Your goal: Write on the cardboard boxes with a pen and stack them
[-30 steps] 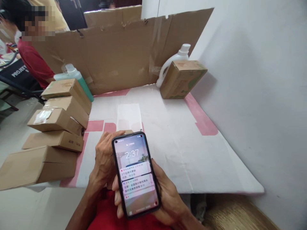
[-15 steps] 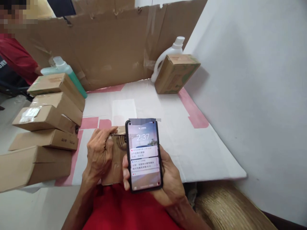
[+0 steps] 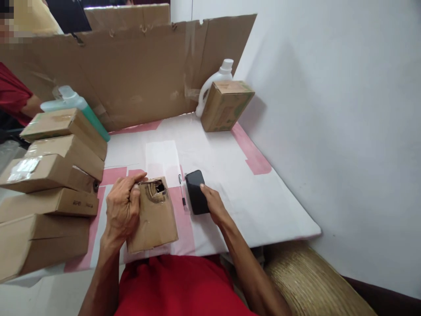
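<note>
My left hand (image 3: 122, 206) is closed on the upper left edge of a small cardboard box (image 3: 156, 224), its thumb near the top. The box has a torn, dark-edged hole near its upper end and stands at the table's front edge. To its right, my right hand (image 3: 213, 204) grips a black smartphone (image 3: 196, 193) by its right side, thumb over the dark face. The phone is at or just above the white tabletop; I cannot tell which. A thin pen (image 3: 182, 195) lies between the box and the phone.
Several cardboard boxes (image 3: 62, 169) line the left side, with a green-liquid bottle (image 3: 87, 112) behind them. At the back right, a white jug (image 3: 213, 83) stands behind another carton (image 3: 226, 107). A cardboard panel (image 3: 131, 83) closes the back. Someone's red sleeve (image 3: 13, 90) shows at far left.
My right hand has moved the phone forward and down to the table, and its lit screen is now dark. The box's hole and the pen have come into sight. My left hand stays on the box.
</note>
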Demonstrator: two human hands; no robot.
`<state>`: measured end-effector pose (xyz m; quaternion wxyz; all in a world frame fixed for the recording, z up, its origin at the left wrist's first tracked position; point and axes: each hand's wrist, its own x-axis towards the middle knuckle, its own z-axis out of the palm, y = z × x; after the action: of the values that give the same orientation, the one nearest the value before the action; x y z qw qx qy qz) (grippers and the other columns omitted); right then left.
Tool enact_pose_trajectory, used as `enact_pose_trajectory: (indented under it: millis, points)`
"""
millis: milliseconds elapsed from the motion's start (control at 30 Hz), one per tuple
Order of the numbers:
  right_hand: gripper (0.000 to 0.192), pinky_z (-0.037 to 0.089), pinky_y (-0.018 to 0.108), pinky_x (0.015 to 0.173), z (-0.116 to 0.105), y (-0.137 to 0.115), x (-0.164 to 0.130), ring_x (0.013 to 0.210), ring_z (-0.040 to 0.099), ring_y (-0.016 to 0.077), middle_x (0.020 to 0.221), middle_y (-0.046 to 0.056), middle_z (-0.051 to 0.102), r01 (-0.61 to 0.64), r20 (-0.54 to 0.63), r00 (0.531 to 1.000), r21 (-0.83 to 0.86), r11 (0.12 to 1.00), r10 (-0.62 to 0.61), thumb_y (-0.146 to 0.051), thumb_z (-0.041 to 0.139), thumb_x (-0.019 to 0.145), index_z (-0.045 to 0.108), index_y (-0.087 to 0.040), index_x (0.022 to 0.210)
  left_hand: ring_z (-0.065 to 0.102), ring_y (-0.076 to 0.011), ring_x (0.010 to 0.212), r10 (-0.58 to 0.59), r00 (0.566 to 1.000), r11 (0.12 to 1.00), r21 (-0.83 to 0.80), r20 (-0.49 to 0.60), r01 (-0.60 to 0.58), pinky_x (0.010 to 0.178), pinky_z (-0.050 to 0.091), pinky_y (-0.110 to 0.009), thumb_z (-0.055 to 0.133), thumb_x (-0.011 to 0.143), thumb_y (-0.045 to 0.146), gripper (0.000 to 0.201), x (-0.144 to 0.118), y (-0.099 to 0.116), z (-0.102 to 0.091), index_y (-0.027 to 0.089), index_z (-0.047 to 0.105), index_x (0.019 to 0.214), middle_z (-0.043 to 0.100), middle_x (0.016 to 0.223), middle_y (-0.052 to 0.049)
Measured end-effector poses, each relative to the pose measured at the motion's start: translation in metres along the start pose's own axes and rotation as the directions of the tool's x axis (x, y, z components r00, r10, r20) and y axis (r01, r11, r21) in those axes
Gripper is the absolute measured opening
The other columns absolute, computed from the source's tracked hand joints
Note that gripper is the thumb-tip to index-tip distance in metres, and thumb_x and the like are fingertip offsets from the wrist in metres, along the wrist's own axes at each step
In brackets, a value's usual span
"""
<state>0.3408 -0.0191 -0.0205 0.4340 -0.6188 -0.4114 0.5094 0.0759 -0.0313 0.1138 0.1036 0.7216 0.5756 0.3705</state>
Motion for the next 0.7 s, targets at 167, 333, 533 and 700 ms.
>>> enact_pose_trajectory:
  millis: [167, 333, 533, 700]
  points:
    - [0.054, 0.032, 0.031, 0.06, -0.014, 0.022, 0.001, 0.062, 0.043, 0.0173, 0.059, -0.001, 0.051, 0.053, -0.102, 0.991, -0.306, 0.95, -0.089, -0.073, 0.049, 0.086, 0.048, -0.024, 0.065, 0.069, -0.0231, 0.11, -0.048, 0.998, 0.998, -0.04, 0.051, 0.05, 0.1, 0.052, -0.039, 0.041, 0.098, 0.023, 0.04, 0.011, -0.002, 0.001, 0.013, 0.073, 0.12, 0.078, 0.117, -0.009]
    - [0.04, 0.041, 0.036, 0.072, -0.027, 0.038, 0.004, 0.074, 0.059, 0.0258, 0.078, 0.01, 0.068, 0.051, -0.14, 0.977, -0.574, 0.817, -0.16, -0.055, 0.044, 0.089, 0.063, -0.02, 0.084, 0.068, -0.0235, 0.114, -0.13, 0.982, 0.982, -0.117, 0.136, 0.146, 0.105, 0.051, -0.041, 0.043, 0.097, 0.025, 0.039, 0.028, -0.009, 0.002, 0.015, 0.071, 0.122, 0.077, 0.119, -0.009]
    - [0.044, 0.05, 0.04, 0.083, -0.029, 0.057, 0.006, 0.092, 0.067, 0.0304, 0.102, 0.017, 0.069, 0.051, -0.106, 0.97, -0.789, 0.612, -0.218, -0.042, 0.042, 0.099, 0.071, -0.013, 0.114, 0.067, -0.0258, 0.119, -0.18, 0.964, 0.946, -0.233, 0.196, 0.224, 0.11, 0.048, -0.046, 0.046, 0.097, 0.032, 0.042, 0.039, -0.022, 0.003, 0.015, 0.067, 0.129, 0.074, 0.126, -0.012]
    - [0.039, 0.052, 0.046, 0.092, -0.025, 0.045, 0.003, 0.106, 0.065, 0.0361, 0.109, 0.02, 0.065, 0.064, -0.109, 0.954, -0.834, 0.548, -0.278, -0.035, 0.049, 0.098, 0.071, -0.013, 0.121, 0.067, -0.0268, 0.123, -0.257, 0.955, 0.825, -0.48, 0.148, 0.297, 0.109, 0.05, -0.045, 0.052, 0.099, 0.047, 0.05, 0.035, -0.043, 0.002, 0.018, 0.061, 0.138, 0.066, 0.142, -0.014]
